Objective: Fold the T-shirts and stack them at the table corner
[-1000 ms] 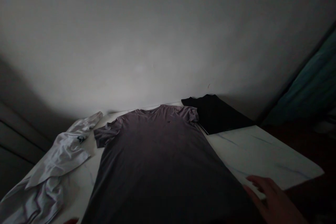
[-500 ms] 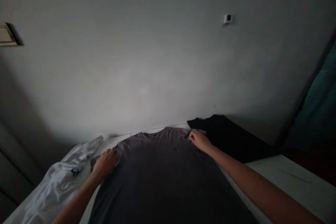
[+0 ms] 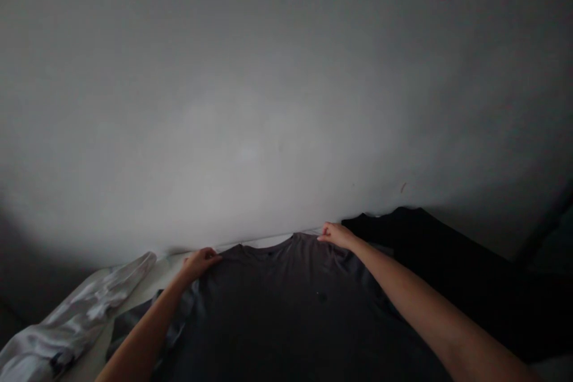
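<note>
One head-worn view looks forward, tilted high, close over the table's far edge toward the wall (image 3: 250, 101).

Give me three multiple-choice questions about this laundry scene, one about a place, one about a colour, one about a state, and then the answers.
1. Where does the left hand rest?
A. On the grey T-shirt's shoulder, beside the collar
B. On the white garment
C. On the wall

2. What colour is the garment lying left of the T-shirt?
A. Red
B. White
C. Green

3. How does the T-shirt lie?
A. Rolled into a ball
B. Hung on the wall
C. Spread flat, collar toward the wall

Answers: 1 A, the fingers sit at the shoulder seam, as the right hand does on the other side. 2 B, it shows pale and crumpled. 3 C, the body lies open on the table.
</note>
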The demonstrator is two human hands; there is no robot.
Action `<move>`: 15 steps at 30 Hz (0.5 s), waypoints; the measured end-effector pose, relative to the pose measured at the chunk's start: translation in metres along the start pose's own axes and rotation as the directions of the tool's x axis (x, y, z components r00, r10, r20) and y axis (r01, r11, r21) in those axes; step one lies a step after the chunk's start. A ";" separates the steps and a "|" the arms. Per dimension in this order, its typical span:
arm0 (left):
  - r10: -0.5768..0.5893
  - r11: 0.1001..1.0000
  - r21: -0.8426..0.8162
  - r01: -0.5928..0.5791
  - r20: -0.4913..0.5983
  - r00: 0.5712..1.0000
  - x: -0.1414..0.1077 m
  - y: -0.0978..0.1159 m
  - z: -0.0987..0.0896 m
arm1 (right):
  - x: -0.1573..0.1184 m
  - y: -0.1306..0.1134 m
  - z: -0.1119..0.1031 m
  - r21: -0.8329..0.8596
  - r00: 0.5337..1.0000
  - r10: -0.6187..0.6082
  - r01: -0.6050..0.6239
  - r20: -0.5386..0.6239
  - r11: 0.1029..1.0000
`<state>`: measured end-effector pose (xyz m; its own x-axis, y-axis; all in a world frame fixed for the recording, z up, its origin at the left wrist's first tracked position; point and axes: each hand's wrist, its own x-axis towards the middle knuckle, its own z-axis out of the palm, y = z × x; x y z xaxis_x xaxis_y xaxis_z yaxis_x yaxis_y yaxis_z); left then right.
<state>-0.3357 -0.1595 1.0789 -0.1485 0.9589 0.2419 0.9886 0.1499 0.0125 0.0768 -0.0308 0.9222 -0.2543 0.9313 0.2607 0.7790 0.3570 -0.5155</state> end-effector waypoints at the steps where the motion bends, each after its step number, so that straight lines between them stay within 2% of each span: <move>1: 0.019 1.000 0.001 -0.019 0.013 1.000 0.004 -0.001 0.003 | 0.002 0.000 0.003 -0.013 1.000 -0.021 0.021 0.000 1.000; 5: 0.083 0.996 0.042 -0.082 -0.033 0.996 0.006 -0.007 0.010 | 0.006 0.001 0.010 -0.108 0.994 -0.091 0.085 -0.053 0.990; 9: 0.084 0.981 0.185 -0.061 -0.114 0.990 -0.004 -0.008 0.013 | 0.010 0.000 0.019 -0.213 0.988 -0.098 0.070 -0.122 0.975; 12: 0.050 0.956 0.292 -0.030 -0.061 0.997 -0.010 -0.004 0.012 | 0.012 -0.002 0.021 -0.253 0.991 -0.098 0.071 -0.095 0.965; 15: 0.043 0.924 0.381 -0.035 -0.013 0.999 -0.012 0.003 0.003 | 0.013 -0.006 0.013 -0.272 0.995 -0.083 0.065 -0.056 0.960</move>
<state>-0.3312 -0.1698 1.0726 -0.1054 0.9613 0.2545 0.9092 0.1968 -0.3670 0.0612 -0.0198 0.9188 -0.2854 0.8930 0.3480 0.8875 0.3833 -0.2557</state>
